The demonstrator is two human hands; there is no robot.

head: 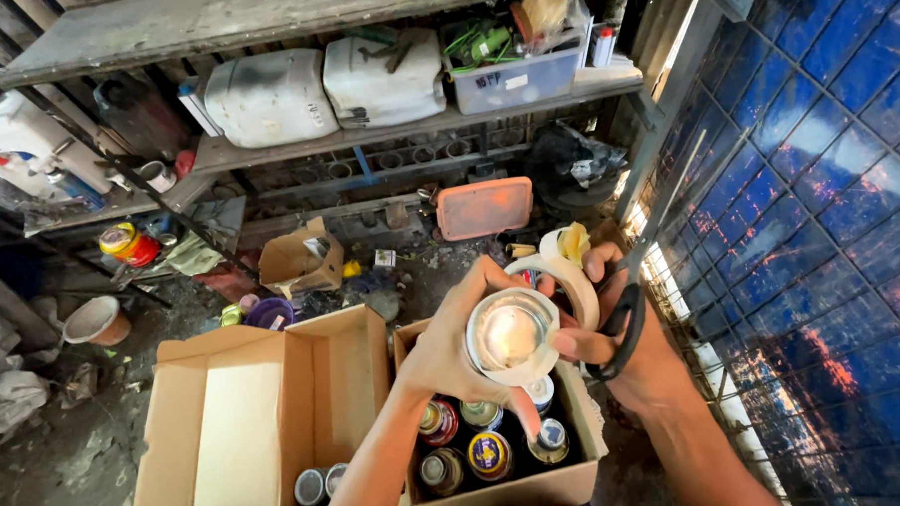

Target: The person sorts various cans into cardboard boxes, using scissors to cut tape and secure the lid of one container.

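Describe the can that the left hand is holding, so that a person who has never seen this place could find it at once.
Start at the open cardboard box of upright cans on the floor below the shelves. Just above it, the left hand grips a can tilted toward the camera. Unlike the cans in the box, it is lifted out and shows a clear, shiny round cap.

Blue tiled wall [826,170], cluttered metal shelves [262,20], dirty floor [68,456].

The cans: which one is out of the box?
The shiny can held up in the left hand, its round end facing the camera. The other cans stand upright inside the cardboard box.
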